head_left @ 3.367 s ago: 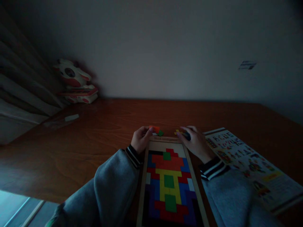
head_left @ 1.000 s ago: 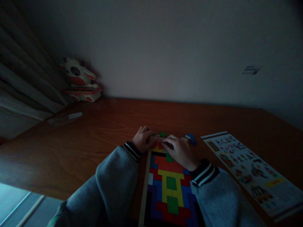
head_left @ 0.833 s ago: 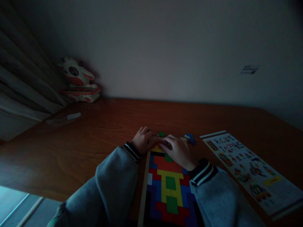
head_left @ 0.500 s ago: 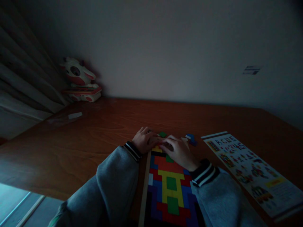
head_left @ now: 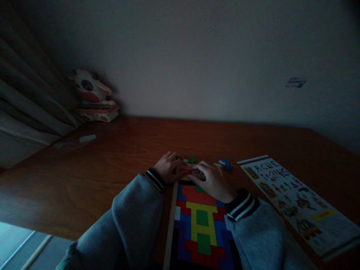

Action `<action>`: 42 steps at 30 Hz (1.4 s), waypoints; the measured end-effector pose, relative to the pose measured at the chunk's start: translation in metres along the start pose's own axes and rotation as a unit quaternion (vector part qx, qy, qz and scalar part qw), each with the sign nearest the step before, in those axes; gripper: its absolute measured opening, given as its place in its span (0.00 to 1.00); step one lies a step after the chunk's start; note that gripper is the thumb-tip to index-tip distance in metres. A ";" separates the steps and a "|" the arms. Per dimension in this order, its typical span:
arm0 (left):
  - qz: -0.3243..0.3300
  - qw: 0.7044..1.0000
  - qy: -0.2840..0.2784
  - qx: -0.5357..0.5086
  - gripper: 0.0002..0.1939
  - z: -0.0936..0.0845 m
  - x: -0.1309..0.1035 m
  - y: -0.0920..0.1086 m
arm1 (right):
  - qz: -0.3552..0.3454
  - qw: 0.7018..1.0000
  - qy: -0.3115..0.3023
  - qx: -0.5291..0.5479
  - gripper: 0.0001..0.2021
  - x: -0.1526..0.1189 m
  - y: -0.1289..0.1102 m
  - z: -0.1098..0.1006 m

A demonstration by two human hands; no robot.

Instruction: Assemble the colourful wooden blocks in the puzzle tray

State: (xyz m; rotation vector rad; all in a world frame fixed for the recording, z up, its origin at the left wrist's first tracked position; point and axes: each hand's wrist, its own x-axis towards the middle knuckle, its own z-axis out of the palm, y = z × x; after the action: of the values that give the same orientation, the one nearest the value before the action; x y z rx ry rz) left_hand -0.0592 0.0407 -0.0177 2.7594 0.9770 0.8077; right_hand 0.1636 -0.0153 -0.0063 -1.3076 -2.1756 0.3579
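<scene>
A framed tray puzzle (head_left: 171, 225) filled with flat coloured pieces lies before me, its near end cut off by the picture. My left hand (head_left: 168, 167) rests over the far left corner of the frame, its fingers stretched out. Curled above the far end is my right hand (head_left: 211, 180), thumb and forefinger bent toward the left hand; whatever they grip is too dark to make out. Between the hands shows a red piece (head_left: 184, 172). Nearer me are a yellow piece (head_left: 194, 225) and a green piece (head_left: 204, 243). My right hand hides part of the far right side.
Beyond the tray lie a loose green piece (head_left: 192, 159) and a blue piece (head_left: 225, 163). A printed pattern sheet (head_left: 298, 202) lies to the right on the wooden table (head_left: 126, 138). A cow-shaped toy (head_left: 94, 93) stands at the back left, near a curtain (head_left: 28, 90).
The right thumb has drawn slightly apart from the red piece, so more of that piece shows. The left hand stays at the tray's far corner. The whole view has shifted slightly.
</scene>
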 end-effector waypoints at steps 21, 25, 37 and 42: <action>0.011 1.000 -0.019 -0.013 0.17 -0.005 0.000 0.004 | -0.010 0.999 0.010 0.037 0.09 -0.001 0.001 -0.001; 0.020 0.999 -0.035 -0.013 0.18 -0.007 0.000 0.004 | -0.015 1.000 -0.003 0.010 0.11 -0.002 -0.001 -0.001; 0.044 0.998 -0.035 -0.022 0.21 -0.010 -0.001 0.008 | 0.043 0.994 0.090 0.045 0.11 -0.002 0.050 -0.037; 0.040 0.998 -0.037 -0.022 0.19 -0.011 -0.001 0.009 | 0.010 0.999 0.015 -0.028 0.13 -0.007 0.046 -0.043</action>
State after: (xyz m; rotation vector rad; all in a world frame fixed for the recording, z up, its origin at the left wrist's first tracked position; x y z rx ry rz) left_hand -0.0605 0.0324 -0.0065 2.7851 0.8306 0.7225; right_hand 0.2248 -0.0020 0.0030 -1.3567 -2.1624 0.2847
